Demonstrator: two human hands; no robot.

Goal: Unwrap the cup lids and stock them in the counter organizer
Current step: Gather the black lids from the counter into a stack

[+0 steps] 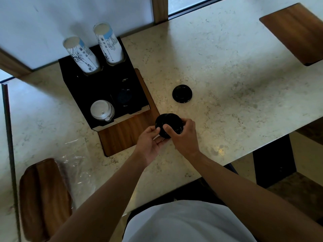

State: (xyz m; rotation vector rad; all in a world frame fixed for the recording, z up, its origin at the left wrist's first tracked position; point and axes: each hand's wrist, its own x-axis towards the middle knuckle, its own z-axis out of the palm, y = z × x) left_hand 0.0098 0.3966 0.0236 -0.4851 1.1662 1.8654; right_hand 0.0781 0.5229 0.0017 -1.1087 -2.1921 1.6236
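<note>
Both hands grip a short stack of black cup lids (168,122) just above the marble counter, right of the organizer. My left hand (150,141) holds it from below left, and my right hand (183,137) wraps it from the right. A second small pile of black lids (182,93) rests on the counter further back. The black counter organizer (97,88) stands on a wooden board (125,133). Its front left slot holds white lids (102,110), its front right slot holds dark lids (124,97), and two stacks of printed paper cups (82,55) lean out of the back slots.
Crumpled clear plastic wrap (76,170) lies on the counter at the lower left, beside a wooden tray (43,198). Another wooden board (295,32) sits at the far right corner. The counter's front edge (244,154) runs diagonally under my right forearm.
</note>
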